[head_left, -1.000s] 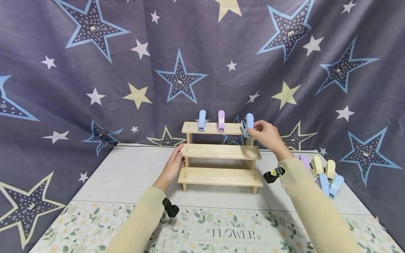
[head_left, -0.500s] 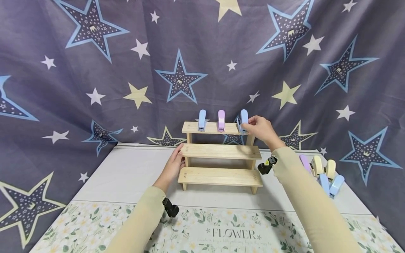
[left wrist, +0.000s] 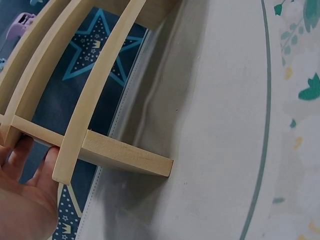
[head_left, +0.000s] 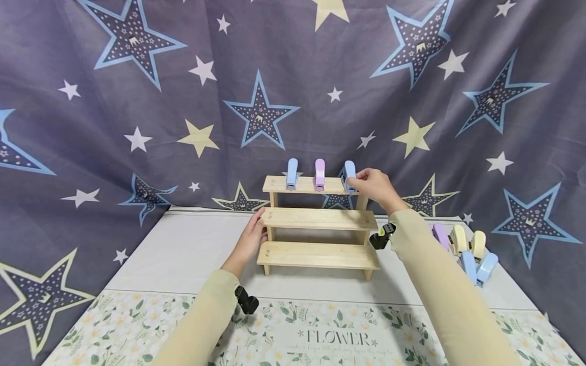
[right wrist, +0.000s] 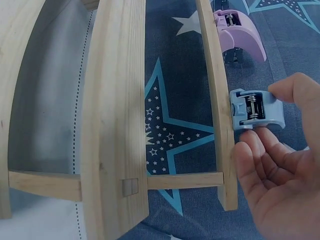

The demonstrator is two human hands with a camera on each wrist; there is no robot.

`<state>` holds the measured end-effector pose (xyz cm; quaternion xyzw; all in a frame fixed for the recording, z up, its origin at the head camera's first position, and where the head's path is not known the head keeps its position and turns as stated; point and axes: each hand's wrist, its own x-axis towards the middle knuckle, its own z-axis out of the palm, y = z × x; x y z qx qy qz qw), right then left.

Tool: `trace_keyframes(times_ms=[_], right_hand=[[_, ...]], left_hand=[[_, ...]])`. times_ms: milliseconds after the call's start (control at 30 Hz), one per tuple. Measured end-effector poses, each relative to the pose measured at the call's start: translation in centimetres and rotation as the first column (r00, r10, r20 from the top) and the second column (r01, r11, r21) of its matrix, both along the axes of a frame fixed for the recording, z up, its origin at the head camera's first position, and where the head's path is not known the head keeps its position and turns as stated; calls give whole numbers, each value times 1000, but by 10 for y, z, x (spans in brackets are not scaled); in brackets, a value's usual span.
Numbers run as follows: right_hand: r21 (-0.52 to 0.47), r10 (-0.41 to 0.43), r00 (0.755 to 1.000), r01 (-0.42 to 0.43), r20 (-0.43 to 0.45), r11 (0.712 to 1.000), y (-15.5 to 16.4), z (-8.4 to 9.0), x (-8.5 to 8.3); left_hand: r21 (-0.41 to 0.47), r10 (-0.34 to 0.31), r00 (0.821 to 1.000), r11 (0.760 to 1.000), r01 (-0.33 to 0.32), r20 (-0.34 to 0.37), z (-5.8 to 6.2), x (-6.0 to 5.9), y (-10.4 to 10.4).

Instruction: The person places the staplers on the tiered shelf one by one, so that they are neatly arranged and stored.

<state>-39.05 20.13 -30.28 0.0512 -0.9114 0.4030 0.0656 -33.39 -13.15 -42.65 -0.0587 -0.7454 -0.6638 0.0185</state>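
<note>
A three-tier wooden display stand (head_left: 320,219) stands on the table. My left hand (head_left: 251,238) grips its left end at the middle tier; in the left wrist view the fingers (left wrist: 44,167) reach behind the side piece. At the right end of the top tier, my right hand (head_left: 378,187) pinches a light blue stapler (right wrist: 266,107) between thumb and fingers. That stapler stands upright on the top board, its front facing me. Further left on the same tier are a purple stapler (head_left: 320,174) and another blue stapler (head_left: 292,174), both upright.
On the table at the right lies a group of staplers: a purple one (head_left: 441,236), cream ones (head_left: 478,245) and blue ones (head_left: 487,268). A star-patterned curtain (head_left: 293,46) hangs close behind the stand. A floral mat (head_left: 256,330) covers the front of the table.
My right hand has moved left with the blue stapler, bringing it further in from the top tier's right end. My left hand and the stand have stayed put.
</note>
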Motion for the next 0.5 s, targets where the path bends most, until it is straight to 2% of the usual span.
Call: trace_keyframes(times_ms=[500], right_hand=[[-12,-9,999,10,41,1000,-1,0,-1]], left_hand=[[-12,0,1000,1000,0,0,0,0,0]])
